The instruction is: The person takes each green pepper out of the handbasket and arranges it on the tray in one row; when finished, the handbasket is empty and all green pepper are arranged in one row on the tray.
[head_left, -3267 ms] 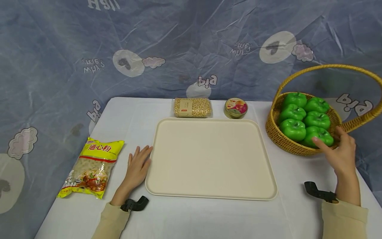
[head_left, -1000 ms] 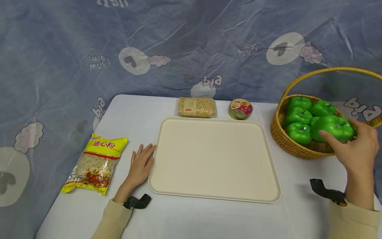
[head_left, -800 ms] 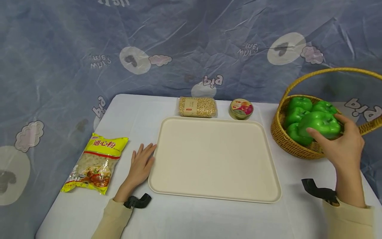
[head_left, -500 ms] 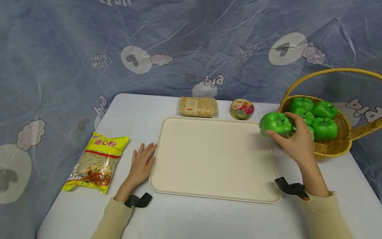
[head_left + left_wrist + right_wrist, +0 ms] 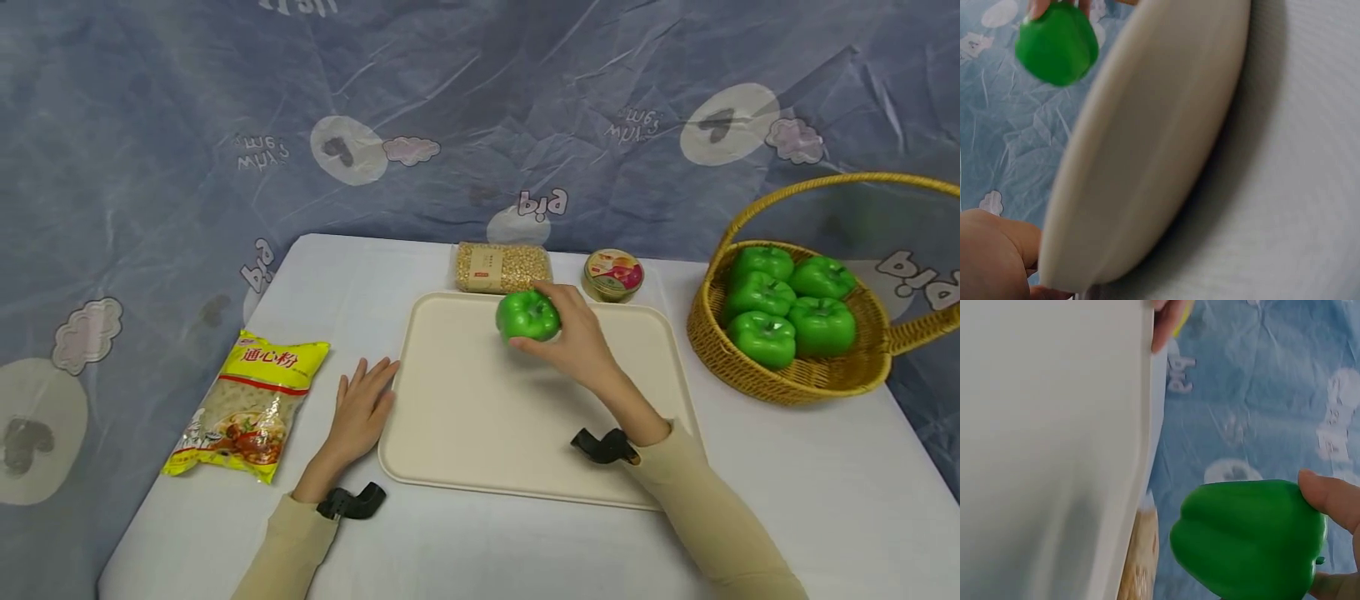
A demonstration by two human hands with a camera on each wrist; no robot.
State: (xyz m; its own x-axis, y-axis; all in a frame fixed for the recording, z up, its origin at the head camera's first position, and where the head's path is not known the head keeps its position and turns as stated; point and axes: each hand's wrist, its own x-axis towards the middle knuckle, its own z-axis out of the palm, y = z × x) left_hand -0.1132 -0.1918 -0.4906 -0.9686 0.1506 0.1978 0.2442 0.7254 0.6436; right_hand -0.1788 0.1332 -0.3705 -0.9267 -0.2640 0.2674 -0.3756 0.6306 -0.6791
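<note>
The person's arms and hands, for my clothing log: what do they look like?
The left hand and right hand are ungloved, each with a plain, long beige fabric sleeve and a black, curved, hard-looking wrist device.

The right arm [image 5: 705,504], sleeved in tan, extends forward and slants to the left, wrist [image 5: 636,408] bare past the cuff. The right hand [image 5: 573,337] holds a raised grip, thumb [image 5: 531,346] on the near side, fingers arched opposite. At left, the left arm [image 5: 288,546] angles forward and inward; the left hand [image 5: 360,417] rests palm down, fingers extended and slightly spread. In the left wrist view, the left fingertips are largely hidden and hard to read.
</note>
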